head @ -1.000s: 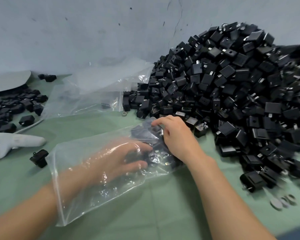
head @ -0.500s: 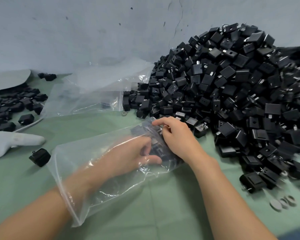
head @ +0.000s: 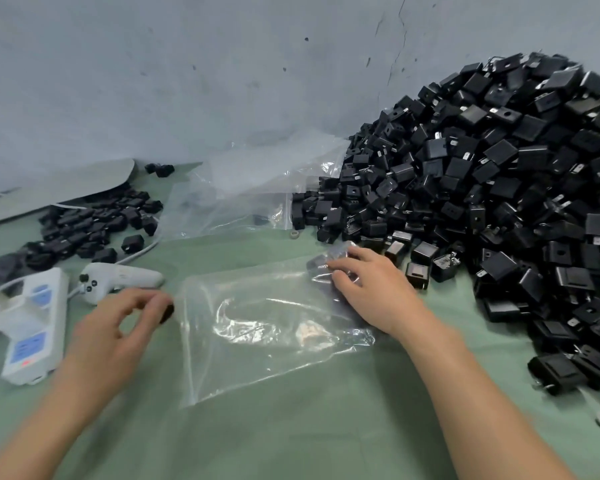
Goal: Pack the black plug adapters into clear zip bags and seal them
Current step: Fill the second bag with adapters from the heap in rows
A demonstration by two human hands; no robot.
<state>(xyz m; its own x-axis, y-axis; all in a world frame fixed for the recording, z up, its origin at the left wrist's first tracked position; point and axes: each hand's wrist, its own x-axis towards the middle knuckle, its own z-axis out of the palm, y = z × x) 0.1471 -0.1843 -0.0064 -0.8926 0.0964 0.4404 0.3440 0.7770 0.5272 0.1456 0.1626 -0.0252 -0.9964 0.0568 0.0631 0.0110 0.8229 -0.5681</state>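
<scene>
Zip bag (head: 257, 344), adapter pile (head: 499, 202) beside, power strip (head: 32, 327)

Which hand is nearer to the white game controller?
Left. The left hand is just in front of the controller, on the person's side. The right hand is across the clear bag, on its end beside the adapter pile.

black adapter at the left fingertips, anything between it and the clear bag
Nothing visible. The small black plug adapter at the left hand sits just beside the clear zip bag's left edge, with only green tabletop between.
</scene>
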